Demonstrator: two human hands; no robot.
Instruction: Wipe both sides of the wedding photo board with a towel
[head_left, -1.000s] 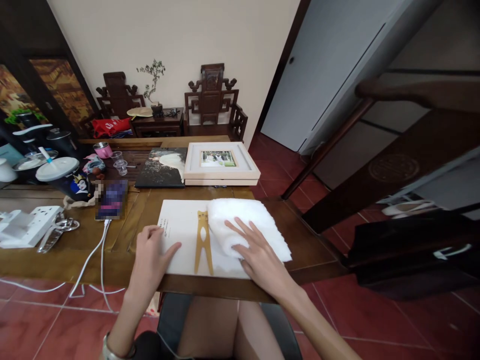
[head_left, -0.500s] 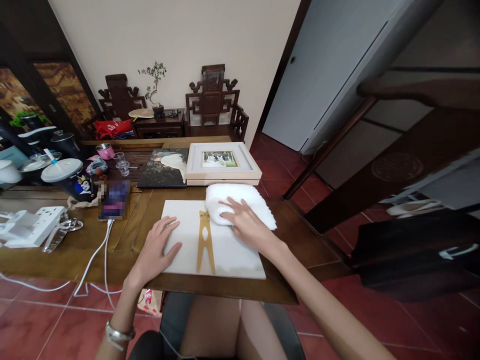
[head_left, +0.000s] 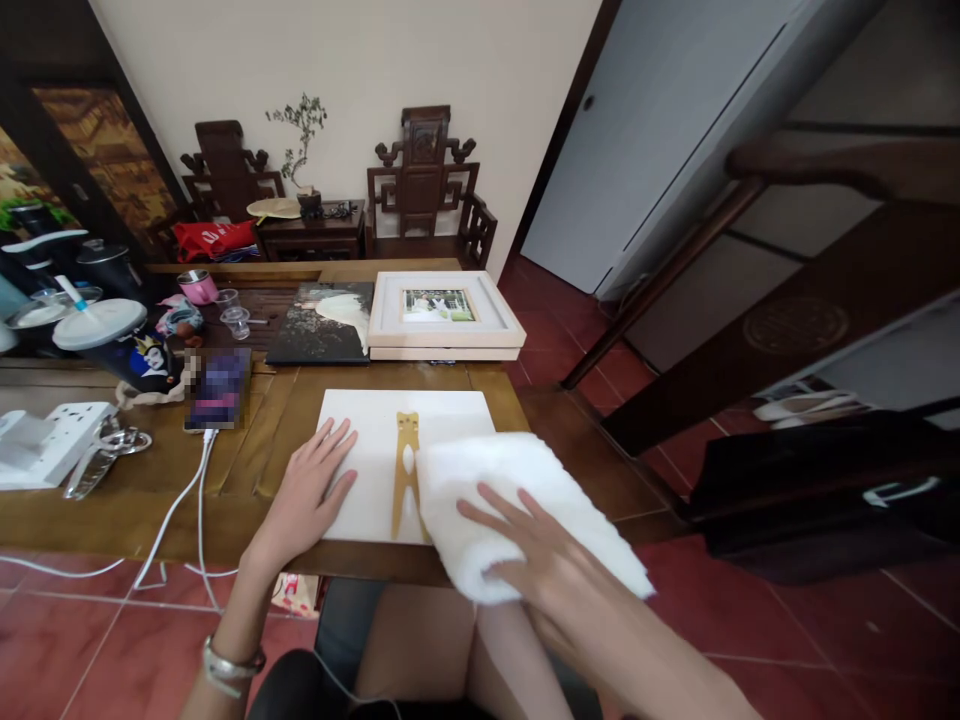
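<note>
A white board [head_left: 358, 510] lies flat on the wooden table, with a gold cat-headed figure [head_left: 406, 440] with two long legs on its face. My left hand [head_left: 311, 490] rests flat on the board's left side, fingers stretched out. In my right hand [head_left: 536, 550] is a fluffy white towel [head_left: 487, 465], folded over, with the fingers on top and the thumb at the fold. The towel covers the board's lower right part and hangs past the table's front edge. It also hides part of the figure's right leg.
Behind the board are a framed photo [head_left: 487, 310] and a dark photo panel [head_left: 319, 345]. To the left stand a lidded cup [head_left: 112, 340], a phone [head_left: 217, 390] on a white cable and a power strip [head_left: 56, 450]. A dark wooden chair [head_left: 750, 330] is at the right.
My right hand has brought the towel from the board's far right corner toward me, over its near right corner and the table edge. My left hand stays on the board.
</note>
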